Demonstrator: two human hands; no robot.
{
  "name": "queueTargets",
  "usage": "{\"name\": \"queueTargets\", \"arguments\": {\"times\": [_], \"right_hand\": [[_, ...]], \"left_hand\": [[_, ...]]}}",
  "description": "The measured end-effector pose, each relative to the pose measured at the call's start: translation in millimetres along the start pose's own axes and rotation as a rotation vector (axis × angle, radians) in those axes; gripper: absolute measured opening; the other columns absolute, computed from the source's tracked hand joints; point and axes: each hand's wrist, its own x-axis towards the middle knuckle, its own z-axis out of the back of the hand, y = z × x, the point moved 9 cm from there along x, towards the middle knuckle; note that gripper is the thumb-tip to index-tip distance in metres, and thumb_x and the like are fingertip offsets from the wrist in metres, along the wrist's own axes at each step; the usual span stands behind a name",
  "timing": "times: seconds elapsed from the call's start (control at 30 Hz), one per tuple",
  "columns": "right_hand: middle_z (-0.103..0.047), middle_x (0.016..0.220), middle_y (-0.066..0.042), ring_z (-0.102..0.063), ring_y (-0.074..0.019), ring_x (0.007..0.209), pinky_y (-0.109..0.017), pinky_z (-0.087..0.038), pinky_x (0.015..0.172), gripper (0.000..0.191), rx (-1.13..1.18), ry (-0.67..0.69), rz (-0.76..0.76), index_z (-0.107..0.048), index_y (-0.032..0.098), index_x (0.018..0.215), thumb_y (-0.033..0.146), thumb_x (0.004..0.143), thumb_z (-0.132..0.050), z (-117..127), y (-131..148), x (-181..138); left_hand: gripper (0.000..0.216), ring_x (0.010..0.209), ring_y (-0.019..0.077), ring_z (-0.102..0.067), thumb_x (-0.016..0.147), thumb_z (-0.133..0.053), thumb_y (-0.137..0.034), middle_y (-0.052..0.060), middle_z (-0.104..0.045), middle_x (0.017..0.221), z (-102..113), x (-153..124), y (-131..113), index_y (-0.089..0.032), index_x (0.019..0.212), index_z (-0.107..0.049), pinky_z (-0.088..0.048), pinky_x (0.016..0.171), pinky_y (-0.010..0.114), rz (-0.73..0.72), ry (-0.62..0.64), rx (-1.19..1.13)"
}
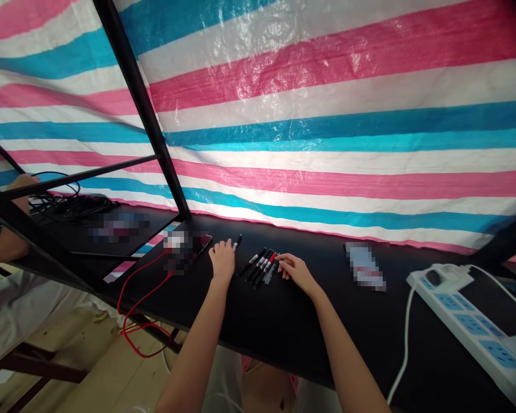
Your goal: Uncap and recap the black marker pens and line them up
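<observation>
Several marker pens lie side by side at a slant on the black table, with black pens (252, 263), a red-capped pen (270, 262) and a grey-looking pen (269, 275) at the right end. My left hand (222, 263) is left of the row, palm down. A separate black-and-white pen (238, 241) sticks out from its thumb and index fingertips, which appear pinched on it. At the row's right end rests my right hand (296, 271), its fingers bent but apart, fingertips beside or touching the last pen. Whether it grips that pen is hard to see.
A white power strip (464, 327) with plugs and a cable stands at right. A blurred flat item (365, 267) lies before it. At left are a phone-like device (202, 245), a red cable (131, 281), a black metal frame (144, 109) and another person's arm (11, 246). Striped sheeting (327, 132) hangs behind.
</observation>
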Motion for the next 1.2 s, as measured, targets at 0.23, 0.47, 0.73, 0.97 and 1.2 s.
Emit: {"name": "queueTargets", "arguments": {"times": [0.23, 0.47, 0.73, 0.97, 1.2], "right_hand": [[-0.059, 0.067, -0.001, -0.051, -0.0077, 0.047, -0.02, -0.041, 0.045, 0.029, 0.131, -0.027, -0.051, -0.059, 0.014, 0.094, 0.033, 0.075, -0.049, 3.7, -2.5, 2.0], [-0.06, 0.07, -0.001, -0.051, -0.0069, 0.049, -0.019, -0.04, 0.045, 0.033, 0.227, -0.047, -0.062, -0.06, 0.015, 0.098, 0.037, 0.074, -0.052, 5.5, 2.4, 1.7], [-0.064, 0.077, -0.003, -0.05, -0.0076, 0.049, -0.021, -0.037, 0.044, 0.043, 0.26, -0.163, 0.045, -0.061, 0.016, 0.108, 0.038, 0.071, -0.058, 11.4, 19.2, 2.8], [-0.062, 0.059, -0.002, -0.049, -0.0096, 0.044, -0.021, -0.029, 0.04, 0.037, 0.191, -0.251, 0.071, -0.067, 0.016, 0.095, 0.04, 0.068, -0.062, 24.7, 21.3, -1.0], [-0.06, 0.065, -0.001, -0.044, -0.0061, 0.044, -0.02, -0.032, 0.043, 0.027, 0.222, -0.37, 0.106, -0.066, 0.015, 0.077, 0.04, 0.069, -0.062, 35.7, 18.1, -1.5]], "left_hand": [[0.029, 0.089, 0.0249, -0.043, 0.087, -0.034, -0.021, 0.011, -0.05, 0.094, 6.7, -5.4, -6.5, -0.017, 0.106, -0.056, -0.032, 0.073, 0.037, 0.02, 0.008, 0.088], [0.028, 0.085, 0.0209, -0.043, 0.089, -0.032, -0.027, 0.009, -0.048, 0.1, 47.4, -10.6, -34.2, -0.022, 0.104, -0.055, -0.033, 0.07, 0.033, -0.121, -0.169, -0.12], [0.021, 0.085, 0.0171, -0.043, 0.087, -0.041, -0.028, 0.004, -0.052, 0.096, 51.1, -21.5, -73.7, -0.025, 0.098, -0.059, -0.034, 0.075, 0.03, -0.448, -0.062, -0.35], [0.022, 0.088, 0.0161, -0.044, 0.087, -0.042, -0.029, 0.003, -0.054, 0.092, 55.0, -23.8, -76.8, -0.024, 0.099, -0.06, -0.034, 0.075, 0.03, -0.509, -0.053, -0.398], [0.022, 0.085, 0.0156, -0.046, 0.087, -0.042, -0.03, 0.003, -0.056, 0.091, 55.6, -24.1, -75.3, -0.024, 0.096, -0.061, -0.035, 0.072, 0.029, -0.505, -0.068, -0.397]]}}
